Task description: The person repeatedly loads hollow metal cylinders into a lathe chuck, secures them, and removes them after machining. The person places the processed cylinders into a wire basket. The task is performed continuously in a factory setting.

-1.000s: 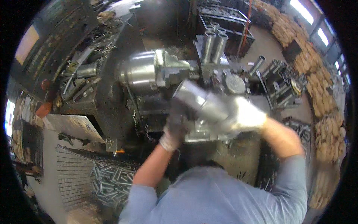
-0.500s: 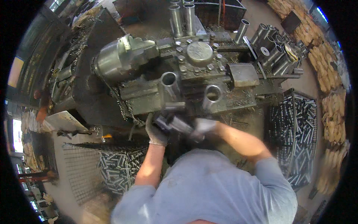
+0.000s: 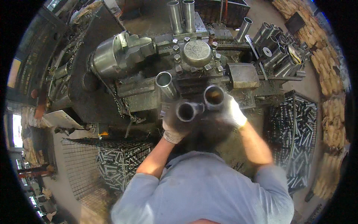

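My left hand [image 3: 175, 125], in a dirty work glove, grips a dark steel tube [image 3: 188, 111] whose open end faces up at me. My right hand [image 3: 231, 112], in a lighter glove, holds a second steel tube [image 3: 213, 96] just to the right of the first. A third, shinier tube [image 3: 166, 83] stands upright on the lathe carriage just left of them, untouched. Right behind the tubes sits the lathe's square tool post [image 3: 196, 54] with its ring of bolts. The lathe chuck [image 3: 112, 58] is to the left.
A wire mesh crate [image 3: 112, 164] of short steel tubes stands at my lower left, another crate [image 3: 298, 130] at my right. More upright tubes [image 3: 276, 48] cluster at the lathe's right end, two tubes [image 3: 181, 15] at the back. Sacks [image 3: 335, 112] line the far right.
One second ago both hands held a large shiny piece up near the camera. They have since come down in front of the tool post, each now holding a tube, and the view has tilted downward.
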The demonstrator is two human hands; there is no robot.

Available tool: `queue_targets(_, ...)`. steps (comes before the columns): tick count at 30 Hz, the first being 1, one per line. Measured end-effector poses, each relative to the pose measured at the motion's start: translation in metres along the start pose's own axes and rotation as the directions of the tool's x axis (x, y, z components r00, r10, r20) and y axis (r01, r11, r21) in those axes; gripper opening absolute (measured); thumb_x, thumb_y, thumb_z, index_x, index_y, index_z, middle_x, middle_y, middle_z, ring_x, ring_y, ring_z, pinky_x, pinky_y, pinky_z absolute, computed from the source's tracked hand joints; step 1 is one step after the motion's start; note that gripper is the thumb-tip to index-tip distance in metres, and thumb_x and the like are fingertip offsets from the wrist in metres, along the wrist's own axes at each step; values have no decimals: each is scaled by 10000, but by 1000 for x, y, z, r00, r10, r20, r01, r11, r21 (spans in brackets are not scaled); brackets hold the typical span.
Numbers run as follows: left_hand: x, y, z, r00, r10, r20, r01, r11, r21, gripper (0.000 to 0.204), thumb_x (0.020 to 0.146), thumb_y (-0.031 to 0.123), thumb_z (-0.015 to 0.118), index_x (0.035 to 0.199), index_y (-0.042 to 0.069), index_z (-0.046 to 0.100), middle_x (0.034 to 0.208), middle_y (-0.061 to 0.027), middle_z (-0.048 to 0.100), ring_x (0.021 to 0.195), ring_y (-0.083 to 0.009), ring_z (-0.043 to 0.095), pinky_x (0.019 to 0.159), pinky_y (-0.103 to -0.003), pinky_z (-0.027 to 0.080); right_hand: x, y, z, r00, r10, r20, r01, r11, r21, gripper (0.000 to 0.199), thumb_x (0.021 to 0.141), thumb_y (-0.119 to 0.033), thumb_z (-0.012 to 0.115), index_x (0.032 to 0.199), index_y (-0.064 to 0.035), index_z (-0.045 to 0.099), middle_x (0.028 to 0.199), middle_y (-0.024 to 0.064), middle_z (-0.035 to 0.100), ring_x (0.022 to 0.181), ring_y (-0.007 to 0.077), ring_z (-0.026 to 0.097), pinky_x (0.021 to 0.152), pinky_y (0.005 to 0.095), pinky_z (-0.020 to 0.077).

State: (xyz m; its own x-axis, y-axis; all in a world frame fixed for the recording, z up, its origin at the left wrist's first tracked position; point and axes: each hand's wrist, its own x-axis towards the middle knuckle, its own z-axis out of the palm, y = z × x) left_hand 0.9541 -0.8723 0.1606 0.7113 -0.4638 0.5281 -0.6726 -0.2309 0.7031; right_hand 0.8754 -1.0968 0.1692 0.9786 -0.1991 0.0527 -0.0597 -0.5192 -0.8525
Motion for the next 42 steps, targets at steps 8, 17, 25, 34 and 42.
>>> queue_targets(8, -32, -66, -115, 588, -750, 301, 602, 157, -783, 523, 991, 491, 683, 1290, 67, 616, 1105, -80, 699, 1006, -240, 692, 837, -387, 583, -12, -54, 26, 907, 418, -49, -311, 588, -747, 506, 871, -375, 749, 1242, -53, 631, 1134, 217, 741, 937, 402, 747, 831, 466, 603)
queue_targets(17, -17, -151, -124, 689, -561, 459, 354, -292, -889, 829, 914, 822, 472, 1197, 70, 672, 1051, -148, 732, 915, -345, 730, 767, -507, 619, 48, -33, 154, 903, -127, 411, 376, 695, -612, 364, 848, -267, 702, 1171, -103, 665, 992, 198, 713, 781, 418, 709, 675, 530, 586)
queue_targets(25, 0, -128, -119, 646, -659, 385, 238, -306, -922, 783, 985, 748, 442, 1376, 86, 591, 1251, -145, 675, 1122, -335, 662, 1001, -504, 534, 77, -96, 128, 866, 282, 413, -452, 795, 404, 437, 926, -335, 712, 1197, 8, 688, 836, 95, 708, 627, 155, 655, 579, 308, 542)
queue_targets(34, 53, -111, -97, 913, -292, 285, 375, 875, -306, 667, 1055, 569, 426, 1494, 69, 465, 1457, -131, 549, 1336, -347, 536, 1151, -495, 427, 95, -212, 64, 924, 142, 356, -165, 986, 37, 813, 652, -330, 913, 1343, -26, 610, 1151, 206, 736, 1030, 324, 735, 934, 415, 569)
queue_targets(42, 58, -161, -74, 807, -589, -30, 551, 771, -318, 347, 939, 166, 686, 1264, 46, 660, 1183, -151, 716, 1126, -292, 675, 1008, -390, 510, 296, -163, -51, 894, -316, 317, 389, 199, -899, 526, 737, -221, 778, 1217, -34, 672, 960, 203, 754, 912, 372, 753, 761, 456, 611)
